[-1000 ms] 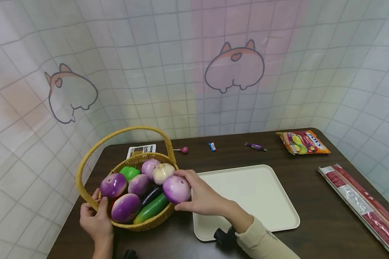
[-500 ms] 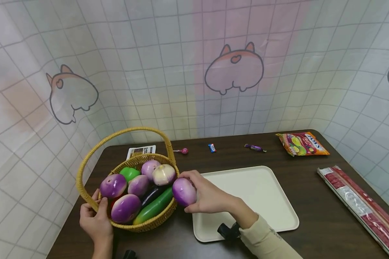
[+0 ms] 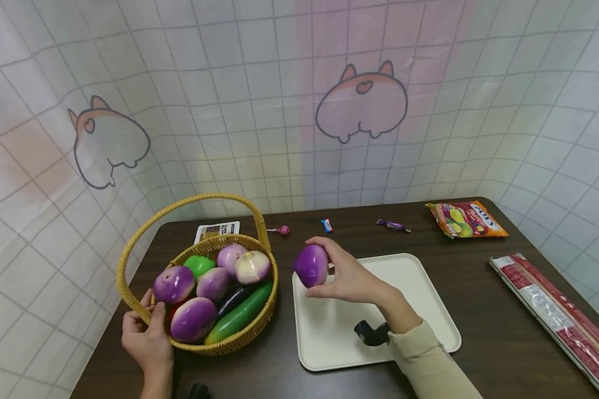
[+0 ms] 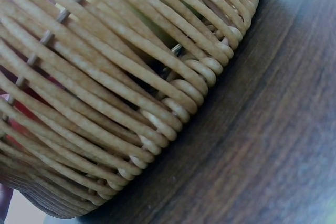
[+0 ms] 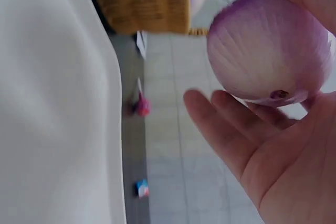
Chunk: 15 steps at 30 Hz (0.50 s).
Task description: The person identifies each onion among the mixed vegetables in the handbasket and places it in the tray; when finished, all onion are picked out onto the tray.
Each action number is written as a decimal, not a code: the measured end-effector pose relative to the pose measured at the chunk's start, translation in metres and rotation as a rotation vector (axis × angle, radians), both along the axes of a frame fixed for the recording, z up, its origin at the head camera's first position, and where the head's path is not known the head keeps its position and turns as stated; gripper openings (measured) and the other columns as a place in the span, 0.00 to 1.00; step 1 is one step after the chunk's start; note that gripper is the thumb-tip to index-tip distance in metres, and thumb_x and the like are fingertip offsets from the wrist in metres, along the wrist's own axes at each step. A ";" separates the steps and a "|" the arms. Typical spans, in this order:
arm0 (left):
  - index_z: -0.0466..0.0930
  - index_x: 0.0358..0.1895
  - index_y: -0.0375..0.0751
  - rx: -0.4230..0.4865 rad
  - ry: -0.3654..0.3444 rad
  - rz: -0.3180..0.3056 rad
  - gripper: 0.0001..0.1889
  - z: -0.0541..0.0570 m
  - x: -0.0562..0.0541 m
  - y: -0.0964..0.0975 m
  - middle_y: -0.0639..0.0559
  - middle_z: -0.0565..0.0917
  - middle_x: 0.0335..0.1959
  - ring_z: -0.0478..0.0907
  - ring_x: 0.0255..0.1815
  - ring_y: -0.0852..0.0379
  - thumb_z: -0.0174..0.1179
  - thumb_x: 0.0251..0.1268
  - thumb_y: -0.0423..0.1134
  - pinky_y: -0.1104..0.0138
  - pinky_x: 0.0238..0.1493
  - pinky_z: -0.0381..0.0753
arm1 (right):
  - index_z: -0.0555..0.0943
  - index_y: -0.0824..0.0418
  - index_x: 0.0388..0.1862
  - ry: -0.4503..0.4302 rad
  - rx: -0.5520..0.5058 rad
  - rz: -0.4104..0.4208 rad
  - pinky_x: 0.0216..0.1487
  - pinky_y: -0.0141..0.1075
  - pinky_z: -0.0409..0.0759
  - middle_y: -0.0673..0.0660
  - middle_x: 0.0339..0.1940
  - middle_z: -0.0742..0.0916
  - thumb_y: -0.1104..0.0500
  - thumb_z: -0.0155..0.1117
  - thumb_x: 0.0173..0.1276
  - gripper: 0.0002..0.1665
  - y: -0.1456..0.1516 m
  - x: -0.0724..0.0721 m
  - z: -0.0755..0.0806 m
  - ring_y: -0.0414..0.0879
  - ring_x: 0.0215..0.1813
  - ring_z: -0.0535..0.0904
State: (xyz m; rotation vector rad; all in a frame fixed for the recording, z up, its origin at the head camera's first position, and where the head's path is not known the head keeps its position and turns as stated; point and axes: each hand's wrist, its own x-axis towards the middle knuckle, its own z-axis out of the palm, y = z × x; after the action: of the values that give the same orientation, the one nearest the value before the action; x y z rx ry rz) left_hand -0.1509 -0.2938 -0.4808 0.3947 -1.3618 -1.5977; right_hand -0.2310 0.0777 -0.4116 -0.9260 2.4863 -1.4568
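Observation:
My right hand [image 3: 354, 277] grips a purple onion [image 3: 310, 266], thumb on one side and fingers on the other, above the left part of a white tray [image 3: 329, 341]. In the right wrist view the onion [image 5: 268, 51] shows its pale streaked skin and a dark spot. My left hand [image 3: 150, 341] holds the left edge of a wicker basket [image 3: 229, 348], by the foot of its handle. Inside the basket lie several purple onions, a whitish onion [image 3: 252, 267], a green pepper [image 3: 199, 266], a dark eggplant [image 3: 234, 299] and a green cucumber-like vegetable [image 3: 239, 315]. Woven wall [image 4: 121, 77] fills the left wrist view.
Along the back of the dark table lie a printed card [image 3: 217, 230], a lollipop [image 3: 283, 230], a small blue wrapped candy [image 3: 326, 225], a purple wrapped candy [image 3: 393, 225] and a candy bag [image 3: 466, 219]. A long red package [image 3: 554, 316] lies at the right.
My right hand has carried the onion up and rightward from the basket's right rim to above the tray. My left hand and the basket stay in place.

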 end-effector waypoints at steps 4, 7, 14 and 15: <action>0.75 0.30 0.29 -0.011 0.001 0.002 0.06 -0.001 0.000 0.000 0.45 0.87 0.47 0.81 0.49 0.57 0.64 0.57 0.23 0.75 0.44 0.77 | 0.62 0.50 0.68 0.001 -0.012 -0.054 0.54 0.45 0.78 0.54 0.58 0.77 0.50 0.83 0.46 0.53 0.014 -0.011 -0.005 0.48 0.56 0.78; 0.75 0.30 0.29 -0.018 0.002 -0.001 0.06 0.000 -0.001 0.000 0.45 0.87 0.47 0.81 0.50 0.57 0.64 0.57 0.23 0.76 0.45 0.77 | 0.63 0.52 0.68 0.007 -0.005 -0.117 0.52 0.46 0.78 0.56 0.59 0.76 0.50 0.83 0.45 0.53 0.022 -0.018 -0.013 0.50 0.55 0.76; 0.75 0.31 0.26 -0.031 -0.012 0.005 0.06 0.000 0.000 -0.001 0.45 0.87 0.47 0.81 0.50 0.58 0.64 0.58 0.24 0.76 0.44 0.77 | 0.65 0.55 0.68 -0.038 0.027 -0.170 0.50 0.41 0.78 0.59 0.60 0.70 0.47 0.80 0.49 0.51 0.036 -0.031 -0.035 0.52 0.54 0.74; 0.74 0.31 0.25 -0.032 -0.013 0.004 0.07 0.000 0.000 -0.001 0.45 0.87 0.47 0.81 0.50 0.58 0.64 0.58 0.24 0.76 0.44 0.77 | 0.64 0.54 0.69 -0.056 0.029 -0.165 0.50 0.41 0.78 0.59 0.60 0.71 0.47 0.80 0.50 0.50 0.037 -0.032 -0.037 0.52 0.55 0.74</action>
State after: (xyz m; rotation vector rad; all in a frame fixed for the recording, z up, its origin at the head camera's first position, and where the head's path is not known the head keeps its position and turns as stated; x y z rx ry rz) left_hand -0.1507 -0.2945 -0.4807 0.3892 -1.3943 -1.5706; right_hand -0.2627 0.1148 -0.4487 -0.6803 2.5888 -1.4656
